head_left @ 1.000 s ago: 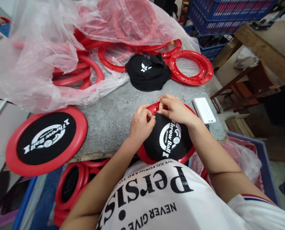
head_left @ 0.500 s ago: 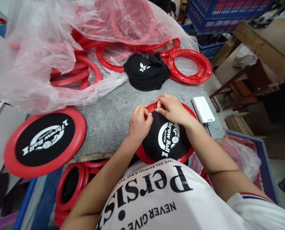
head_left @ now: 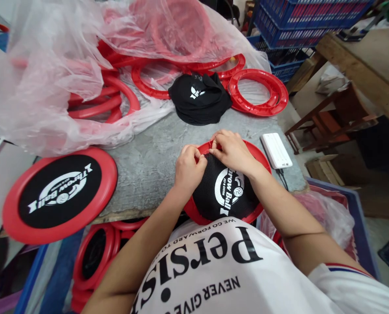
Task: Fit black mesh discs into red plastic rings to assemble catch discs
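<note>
In front of my body, at the table's near edge, lies a red plastic ring (head_left: 257, 152) with a black printed mesh fabric disc (head_left: 210, 192) across it. My left hand (head_left: 190, 168) pinches the fabric's edge at the ring's upper left. Close beside it, my right hand (head_left: 231, 148) is closed with its fingertips at the fabric edge by the top of the rim. The fingertips partly hide the spot where fabric and ring meet. A pile of black fabric discs (head_left: 199, 102) lies farther back on the table.
A finished-looking red and black disc (head_left: 60, 192) lies at the left edge. Red rings (head_left: 260, 111) and a clear plastic bag (head_left: 66, 56) of rings stand behind. A white power bank (head_left: 276, 150) with a cable sits right. Blue crates (head_left: 286, 39) stack beyond; below, a bin (head_left: 364, 226).
Both hands stay at the ring's upper rim, with only slight finger movement. The whole view has shifted very slightly.
</note>
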A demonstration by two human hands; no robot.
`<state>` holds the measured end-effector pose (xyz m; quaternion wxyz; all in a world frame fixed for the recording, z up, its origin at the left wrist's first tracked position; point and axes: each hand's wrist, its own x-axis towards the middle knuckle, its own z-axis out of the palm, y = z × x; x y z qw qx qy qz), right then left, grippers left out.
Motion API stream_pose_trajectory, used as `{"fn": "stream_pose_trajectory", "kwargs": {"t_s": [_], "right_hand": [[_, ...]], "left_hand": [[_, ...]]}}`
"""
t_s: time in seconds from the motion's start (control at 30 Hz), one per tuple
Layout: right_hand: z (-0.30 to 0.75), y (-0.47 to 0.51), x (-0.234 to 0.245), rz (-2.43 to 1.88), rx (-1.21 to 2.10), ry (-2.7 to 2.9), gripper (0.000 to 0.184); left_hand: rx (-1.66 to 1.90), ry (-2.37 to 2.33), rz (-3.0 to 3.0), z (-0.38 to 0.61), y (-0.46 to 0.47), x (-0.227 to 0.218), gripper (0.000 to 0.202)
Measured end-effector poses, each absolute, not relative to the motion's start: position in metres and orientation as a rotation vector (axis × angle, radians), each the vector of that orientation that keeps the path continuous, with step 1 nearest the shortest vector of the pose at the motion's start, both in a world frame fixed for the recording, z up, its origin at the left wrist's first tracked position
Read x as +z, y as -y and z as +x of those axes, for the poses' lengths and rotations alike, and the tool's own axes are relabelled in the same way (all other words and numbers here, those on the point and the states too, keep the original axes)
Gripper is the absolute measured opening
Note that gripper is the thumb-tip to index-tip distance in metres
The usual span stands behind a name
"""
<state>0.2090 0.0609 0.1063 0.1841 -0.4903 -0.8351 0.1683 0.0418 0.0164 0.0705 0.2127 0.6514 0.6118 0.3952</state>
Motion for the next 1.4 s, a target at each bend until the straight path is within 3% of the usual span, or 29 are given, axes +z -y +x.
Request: {"fn": "stream_pose_trajectory", "kwargs": {"t_s": [0.67, 0.9, 1.2, 1.3, 1.4], "right_hand": [[0.199, -0.062, 0.092, -1.503, 0.374, 2.359, 0.014], [0.193, -0.076, 0.084, -1.518, 0.604, 2.28, 0.011], [0.198, -0.079, 0.064, -1.395, 0.646, 2.331, 0.004], [0.198, -0.082, 0.057, -1.418, 0.618, 2.333, 0.006], [0.198, -0.084, 0.055, -1.428, 0.632, 2.313, 0.006]], "left_hand": [[1.02, -1.721, 1.795, 0.041, -0.021, 0.064, 0.023], [0.936, -1.807, 1.818, 0.036, -0.037, 0.048, 0.025], [0.932, -1.736, 1.799, 0.031, -0.043, 0.019, 0.017], [1.097, -1.646, 1.743, 0.023, -0.045, 0.038, 0.01], [1.39, -1.497, 1.718, 0.006, -0.028, 0.106, 0.02]]}}
